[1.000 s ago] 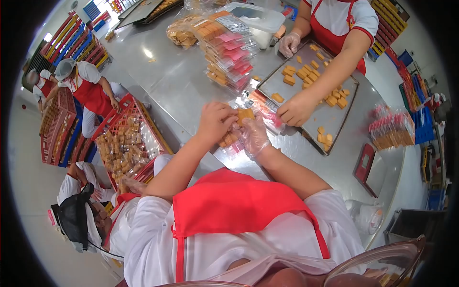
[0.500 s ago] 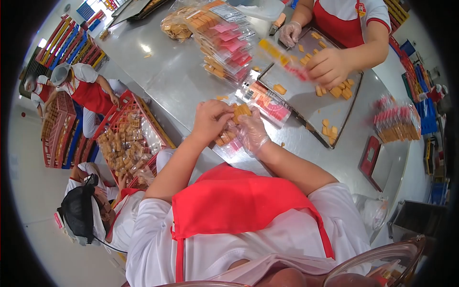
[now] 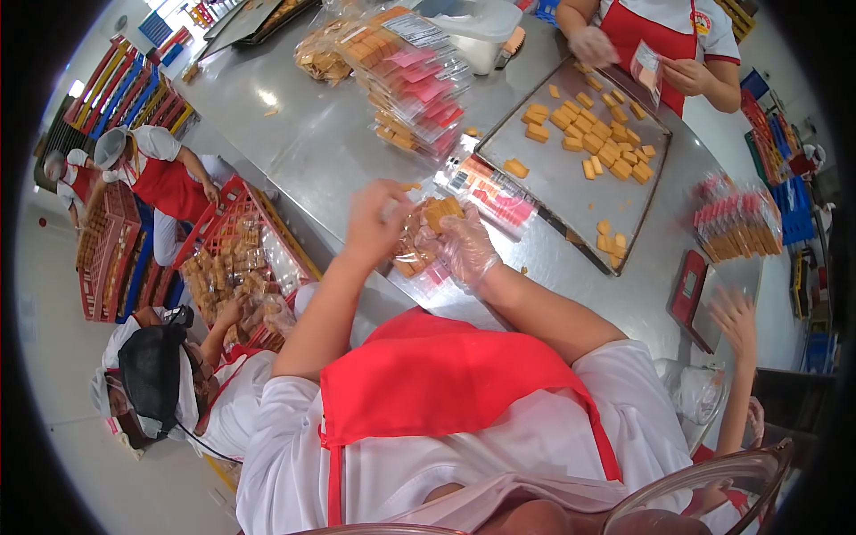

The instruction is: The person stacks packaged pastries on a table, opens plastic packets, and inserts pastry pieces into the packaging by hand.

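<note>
both forearms reach forward and angle inward over the metal table (image 3: 562, 267). the left hand (image 3: 374, 218), bare and blurred, arches from the wrist with its fingers curled toward the right one; i cannot tell whether it pinches anything. the right hand (image 3: 468, 248), in a clear glove, is turned inward, thumb and fingers pinching the biscuits (image 3: 443, 211) at its upper left, between the two hands. below them is a clear packet (image 3: 435, 271) with a pink patch and more pieces showing through. the pinched biscuits are golden brown, ridged and set close side by side. just beyond lies a flat printed packet (image 3: 495, 192), then a tray (image 3: 553, 178) of loose, blocky pieces.
</note>
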Motion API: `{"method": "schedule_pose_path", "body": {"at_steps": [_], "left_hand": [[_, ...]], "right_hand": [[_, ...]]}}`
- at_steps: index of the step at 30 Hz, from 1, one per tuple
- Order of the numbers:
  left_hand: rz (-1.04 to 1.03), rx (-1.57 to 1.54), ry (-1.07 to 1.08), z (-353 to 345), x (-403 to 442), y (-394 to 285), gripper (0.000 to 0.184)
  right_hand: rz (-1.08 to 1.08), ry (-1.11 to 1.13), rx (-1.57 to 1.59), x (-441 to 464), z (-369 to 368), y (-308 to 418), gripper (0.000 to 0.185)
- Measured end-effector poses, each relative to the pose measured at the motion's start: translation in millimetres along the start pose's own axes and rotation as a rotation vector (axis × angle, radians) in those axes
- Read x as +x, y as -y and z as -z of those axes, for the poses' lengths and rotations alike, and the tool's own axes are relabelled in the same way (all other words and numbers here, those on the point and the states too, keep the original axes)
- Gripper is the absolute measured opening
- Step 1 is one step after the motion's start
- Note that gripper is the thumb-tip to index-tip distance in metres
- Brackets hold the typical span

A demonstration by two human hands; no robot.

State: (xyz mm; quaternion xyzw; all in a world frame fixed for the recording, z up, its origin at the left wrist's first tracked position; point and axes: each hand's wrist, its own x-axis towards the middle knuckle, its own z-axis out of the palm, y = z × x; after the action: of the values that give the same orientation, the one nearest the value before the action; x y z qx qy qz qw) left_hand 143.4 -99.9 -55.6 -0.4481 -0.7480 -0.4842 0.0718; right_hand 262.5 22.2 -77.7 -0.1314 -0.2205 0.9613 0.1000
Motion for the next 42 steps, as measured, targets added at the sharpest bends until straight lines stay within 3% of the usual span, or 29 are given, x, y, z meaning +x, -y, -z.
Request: {"method": "schedule_pose_path", "body": {"at_steps": [2,4,7,10,12,16,22,28,34,39,42], "left_hand": [[0.266,-0.031,-0.207,24,7,22,0.006],[0.144,0.616,-0.317,42,9,33,0.015],[0.311,0.587,0.049,54,-2,27,0.024],[0.638,0.239,0.45,37,-2,-7,0.037],[0.386,0.3,0.395,18,-16,-15,0.038],[0.005,0.422,-0.004,3,-26,-38,0.033],[0.239,0.133,0.05,-7,-30,-36,0.015],[0.275,0.22,0.05,-18,-26,-43,0.019],[0.577,-0.162,0.232,-17,-21,-23,0.018],[0.53,-0.17,0.184,-19,-21,-24,0.021],[0.394,-0.127,0.101,-22,-21,-26,0.019]], "right_hand": [[0.01,0.019,-0.024,2,5,-3,0.049],[-0.003,0.01,-0.026,0,2,-1,0.049],[-0.053,0.063,0.018,3,4,0,0.047],[-0.131,0.166,0.081,7,11,2,0.044],[-0.193,0.158,0.083,5,14,5,0.044],[-0.158,0.196,0.104,4,13,2,0.045],[-0.092,0.21,0.112,3,11,2,0.046],[-0.048,0.204,0.089,5,12,-1,0.048],[-0.069,0.21,0.054,4,15,0,0.049],[-0.06,0.217,0.077,3,10,1,0.047],[-0.065,0.195,0.111,3,8,2,0.046]]}}
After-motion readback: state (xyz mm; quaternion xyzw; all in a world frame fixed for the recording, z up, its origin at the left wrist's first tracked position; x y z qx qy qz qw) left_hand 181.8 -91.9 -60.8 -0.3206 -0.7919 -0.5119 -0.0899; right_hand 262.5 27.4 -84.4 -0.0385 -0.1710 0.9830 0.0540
